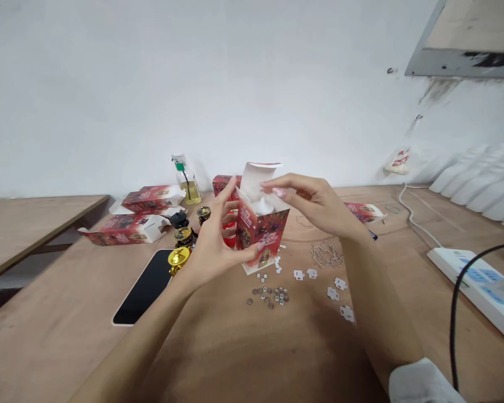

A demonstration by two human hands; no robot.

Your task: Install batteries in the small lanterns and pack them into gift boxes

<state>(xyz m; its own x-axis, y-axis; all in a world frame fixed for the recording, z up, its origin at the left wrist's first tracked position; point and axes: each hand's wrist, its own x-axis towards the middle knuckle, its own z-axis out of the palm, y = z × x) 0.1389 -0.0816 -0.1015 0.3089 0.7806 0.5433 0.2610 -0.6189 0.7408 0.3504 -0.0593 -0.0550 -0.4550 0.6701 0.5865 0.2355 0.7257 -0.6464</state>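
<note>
A red printed gift box (pixel 266 235) stands upright with its top flap raised; white material (pixel 264 207) shows inside. My left hand (pixel 220 235) is wrapped round the box's left side, thumb across the front face. My right hand (pixel 319 204) reaches over the opening from the right. Its index finger and thumb are stretched out and slightly apart, near the flap's white inner side; whether they touch the white material I cannot tell. Just below the box lie several button cells (pixel 273 295) and small white cut-out pieces (pixel 339 283).
To the left are opened red boxes (pixel 126 229), small gold and black lantern-like items (pixel 179 257), a phone (pixel 145 291) and a pump bottle (pixel 189 182). To the right are bent metal wires (pixel 326 254), a power strip (pixel 479 285) and a black cable (pixel 454 313).
</note>
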